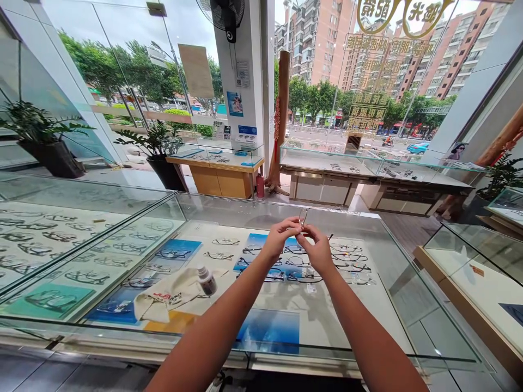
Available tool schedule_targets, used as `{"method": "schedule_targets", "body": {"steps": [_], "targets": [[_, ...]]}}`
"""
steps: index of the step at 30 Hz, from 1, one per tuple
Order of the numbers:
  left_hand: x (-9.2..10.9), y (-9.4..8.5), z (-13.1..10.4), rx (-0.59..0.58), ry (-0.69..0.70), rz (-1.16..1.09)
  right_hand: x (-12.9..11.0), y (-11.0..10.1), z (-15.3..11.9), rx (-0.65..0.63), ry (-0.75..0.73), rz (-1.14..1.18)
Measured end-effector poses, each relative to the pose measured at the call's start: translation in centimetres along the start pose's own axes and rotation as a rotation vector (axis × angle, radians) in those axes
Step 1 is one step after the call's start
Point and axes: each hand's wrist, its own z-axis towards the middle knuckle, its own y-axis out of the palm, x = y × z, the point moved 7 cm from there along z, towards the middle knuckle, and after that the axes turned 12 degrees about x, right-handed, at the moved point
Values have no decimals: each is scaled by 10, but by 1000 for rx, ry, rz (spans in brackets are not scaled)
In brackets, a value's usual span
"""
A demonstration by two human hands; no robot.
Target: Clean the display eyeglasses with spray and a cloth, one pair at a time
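Above the glass counter, my left hand (pixel 281 235) and my right hand (pixel 318 248) meet at the fingertips. Both are closed on a pair of thin-framed eyeglasses (pixel 303 216). Part of the frame sticks up past the fingers, and a dark temple tip shows to the right of my right hand. My fingers hide the rest. Below, rows of eyeglass frames (pixel 300 262) lie in the display. On the counter to the left, a small white-capped spray bottle (pixel 207 281) stands by a crumpled cream cloth (pixel 157 305) with printed lettering.
The glass counter (pixel 327 348) spans the front, with another display case (pixel 449 272) at the right. More frames lie under glass at the left. Low showcases (pixel 327 188) line the window beyond, near a wooden post (pixel 283 109), a fire extinguisher (pixel 260 185) and potted plants (pixel 153 144).
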Motion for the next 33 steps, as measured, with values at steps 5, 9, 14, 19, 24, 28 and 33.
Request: {"method": "schedule_targets", "body": {"steps": [5, 9, 14, 19, 24, 28, 33], "targets": [[-3, 3, 0, -43, 25, 22, 0, -1, 0, 27, 30, 56], [-1, 5, -5, 28, 142, 171, 4, -10, 7, 77, 63, 56], [53, 17, -41, 205, 484, 404, 15, -35, 19, 187, 100, 88], [117, 4, -98, 331, 646, 499, 26, -45, 25, 218, 105, 90], [126, -84, -162, 729, 905, 753, 24, -42, 24, 189, 114, 153], [91, -151, -165, 739, 640, 1060, 19, -40, 22, 161, 122, 169], [57, -184, -160, 608, 393, 1242, 16, -39, 22, 139, 103, 178]]}}
